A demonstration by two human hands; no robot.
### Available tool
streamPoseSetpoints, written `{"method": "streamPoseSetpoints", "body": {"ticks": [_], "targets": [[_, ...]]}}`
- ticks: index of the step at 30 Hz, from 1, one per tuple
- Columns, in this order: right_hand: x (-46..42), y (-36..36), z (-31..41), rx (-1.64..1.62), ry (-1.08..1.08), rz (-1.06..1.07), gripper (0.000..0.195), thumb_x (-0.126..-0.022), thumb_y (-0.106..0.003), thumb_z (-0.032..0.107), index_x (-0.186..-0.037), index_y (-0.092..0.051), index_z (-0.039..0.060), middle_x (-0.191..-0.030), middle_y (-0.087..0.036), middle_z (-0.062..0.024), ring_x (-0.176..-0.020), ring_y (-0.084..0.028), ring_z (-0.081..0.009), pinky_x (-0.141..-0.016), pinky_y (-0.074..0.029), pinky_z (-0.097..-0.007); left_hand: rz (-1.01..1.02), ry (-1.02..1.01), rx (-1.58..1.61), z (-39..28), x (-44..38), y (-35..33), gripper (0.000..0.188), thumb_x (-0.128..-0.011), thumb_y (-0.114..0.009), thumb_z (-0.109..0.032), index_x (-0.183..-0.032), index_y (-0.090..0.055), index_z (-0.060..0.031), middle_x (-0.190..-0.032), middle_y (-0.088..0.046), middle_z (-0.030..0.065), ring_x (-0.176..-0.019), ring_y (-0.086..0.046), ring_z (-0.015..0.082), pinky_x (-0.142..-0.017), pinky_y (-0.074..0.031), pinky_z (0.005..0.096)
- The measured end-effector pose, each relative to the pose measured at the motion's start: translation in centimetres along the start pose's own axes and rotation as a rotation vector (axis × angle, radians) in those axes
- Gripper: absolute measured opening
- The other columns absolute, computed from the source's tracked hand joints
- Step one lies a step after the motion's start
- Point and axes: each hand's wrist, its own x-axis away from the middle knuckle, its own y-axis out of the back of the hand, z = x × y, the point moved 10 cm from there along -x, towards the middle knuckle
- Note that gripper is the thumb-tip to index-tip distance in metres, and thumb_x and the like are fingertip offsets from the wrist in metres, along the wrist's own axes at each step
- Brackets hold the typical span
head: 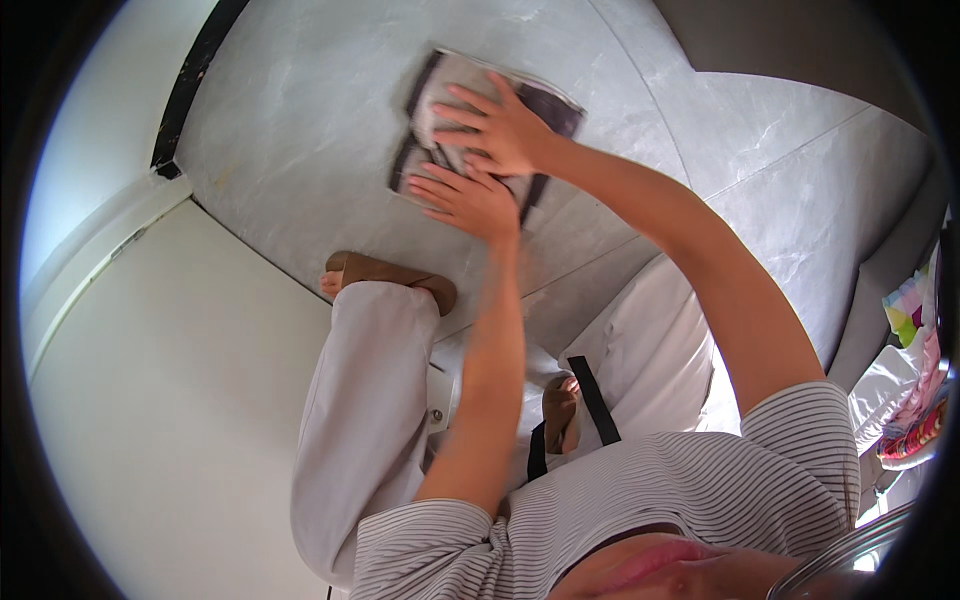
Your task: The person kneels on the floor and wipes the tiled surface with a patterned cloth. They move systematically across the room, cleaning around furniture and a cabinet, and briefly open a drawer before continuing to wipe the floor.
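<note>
A folded cloth, light grey with dark purple bands, lies on the grey marble-look tile floor. My right hand rests flat across its middle, palm down with the fingers spread. Closer to my body, my left hand presses on the near part of the cloth, fingers also apart. The two hands almost meet at the left thumb. Neither hand's fingers wrap around the cloth. Slight blur covers the hands and cloth, and the palms hide part of the fabric.
A white panel stands along the left, below a black edge strip. My brown slipper is near the cloth. Dark grey furniture is at upper right; colourful fabrics lie at far right. Black straps hang before me.
</note>
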Motion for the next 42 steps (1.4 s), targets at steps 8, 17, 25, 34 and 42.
{"method": "streamPoseSetpoints", "body": {"ticks": [8,17,25,34,42], "targets": [[-12.1,2.4,-8.0,0.207,-0.162,-0.018,0.054,-0.091,-0.046,0.052,-0.142,-0.042,0.0361,-0.157,-0.026,0.0035,-0.146,-0.018,-0.0240,-0.111,-0.015,-0.0647,0.008,-0.092,0.052,-4.5,-16.7,-2.2,0.072,-0.099,-0.029,-0.048,-0.150,-0.020,0.0012,-0.153,-0.011,0.0345,-0.144,-0.013,0.0459,-0.113,-0.012,0.0614],[-13.5,8.0,-19.4,0.226,-0.313,-0.096,0.059,-0.090,-0.047,0.053,-0.144,-0.042,0.0297,-0.159,-0.023,0.0002,-0.148,-0.013,-0.0293,-0.111,-0.008,-0.0692,0.118,-0.390,0.134,-15.6,-24.7,-5.8,0.062,-0.098,-0.022,-0.055,-0.153,-0.021,-0.0281,-0.154,-0.004,0.0363,-0.145,-0.002,0.0473,-0.113,-0.005,0.0625],[-2.5,11.2,-24.5,0.350,-0.589,-0.274,0.063,-0.090,-0.043,0.056,-0.144,-0.044,0.0237,-0.158,-0.024,-0.0085,-0.146,-0.017,-0.0311,-0.115,-0.011,-0.0573,-0.016,-0.654,0.053,-25.3,-18.5,-8.3,0.057,-0.095,-0.042,-0.044,-0.150,-0.033,-0.0299,-0.156,-0.017,0.0271,-0.145,-0.013,0.0419,-0.113,-0.014,0.0594],[10.5,10.7,-19.9,0.262,-0.672,-0.320,0.060,-0.088,-0.052,0.049,-0.143,-0.043,0.0265,-0.156,-0.027,-0.0095,-0.144,-0.023,-0.0301,-0.114,-0.021,-0.0553,0.169,-0.732,0.241,-25.4,-5.5,-6.2,0.055,-0.096,-0.039,-0.043,-0.149,-0.034,-0.0285,-0.155,-0.016,0.0296,-0.146,-0.009,0.0439,-0.113,-0.003,0.0622],[23.7,8.8,-13.8,0.263,-0.824,-0.197,0.061,-0.088,-0.054,0.051,-0.145,-0.039,0.0351,-0.156,-0.027,-0.0077,-0.144,-0.025,-0.0286,-0.115,-0.021,-0.0525,0.323,-0.778,0.144,-22.5,8.7,-5.4,0.056,-0.095,-0.045,-0.042,-0.148,-0.036,-0.0272,-0.156,-0.014,0.0282,-0.146,-0.010,0.0424,-0.112,-0.009,0.0646]]}}
